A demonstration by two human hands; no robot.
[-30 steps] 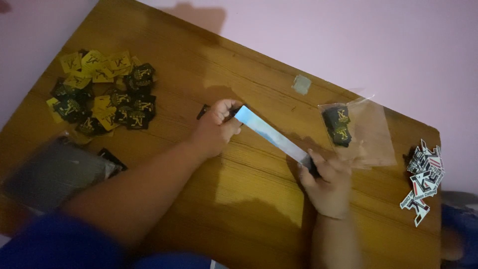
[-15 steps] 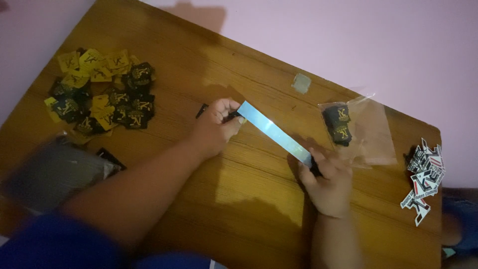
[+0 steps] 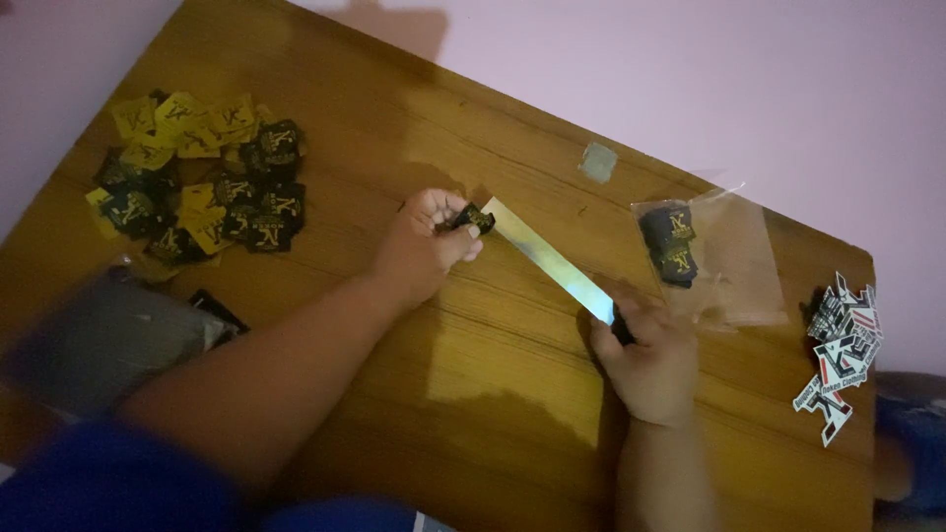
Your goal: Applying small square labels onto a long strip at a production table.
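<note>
Wooden brown tabletop (image 3: 493, 424) carries everything here, set against a pale pink wall. At its far left lies one loose heap of small yellow-and-black woven labels (image 3: 202, 187), too many and too overlapped to count. Below the heap sits one grey blurred pouch (image 3: 108, 340) with a dark flat piece at its edge.

Two bare hands work at the middle. One left hand (image 3: 424, 246) is closed, thumb and fingers pinching a small black folded label (image 3: 475, 217) at the upper end of one long narrow shiny strip (image 3: 552, 261). That strip runs diagonally, its long axis from upper left down to lower right, stretched just above the wood between the hands. One right hand (image 3: 645, 360) is closed around the strip's lower end, which vanishes into the fist, so the end itself cannot be seen.

Beyond the strip rests one small pale square scrap (image 3: 597, 162). Farther right lies one clear plastic bag (image 3: 739, 261) holding two black labels, stacked one above the other. At the right edge sits one pile of black, white and red stickers (image 3: 840, 350), overlapped past counting. Nothing lies across the strip.
</note>
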